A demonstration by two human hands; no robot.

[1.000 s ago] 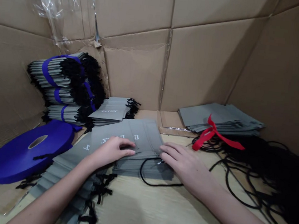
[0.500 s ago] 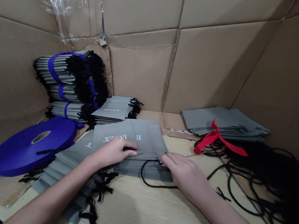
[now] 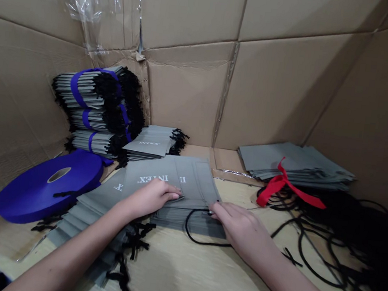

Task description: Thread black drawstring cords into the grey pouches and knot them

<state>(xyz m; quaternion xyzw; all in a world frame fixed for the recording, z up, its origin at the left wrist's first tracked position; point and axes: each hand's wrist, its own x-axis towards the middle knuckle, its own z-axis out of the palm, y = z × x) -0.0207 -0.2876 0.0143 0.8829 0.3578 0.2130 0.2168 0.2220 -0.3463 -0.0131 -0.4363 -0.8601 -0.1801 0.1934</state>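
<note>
A grey fabric pouch (image 3: 196, 174) printed INTEX lies on top of a pile of flat grey pouches (image 3: 185, 221). My left hand (image 3: 155, 197) rests on the top pouch, thumb and forefinger closed together on its near edge. At that pouch's near right corner, my right hand (image 3: 236, 220) pinches the end of a black cord (image 3: 187, 229); the exact grip is hidden by the fingers. The cord hangs in a loop in front of the pile and runs under my right hand. Beneath my left forearm, several fanned-out pouches (image 3: 77, 218) show knotted black cord ends.
At left lie a roll of blue ribbon (image 3: 31, 187) and blue-banded pouch bundles (image 3: 88, 91). A small pouch stack (image 3: 148, 145) is behind my hands. To the right are more grey pouches (image 3: 283, 158), a red ribbon (image 3: 282, 186) and tangled black cords (image 3: 355, 238). Cardboard walls (image 3: 186, 93) enclose the table.
My left thumb and forefinger have come together on the pouch edge; they were apart before. My right hand keeps its pinch on the cord. The whole view has shifted slightly.
</note>
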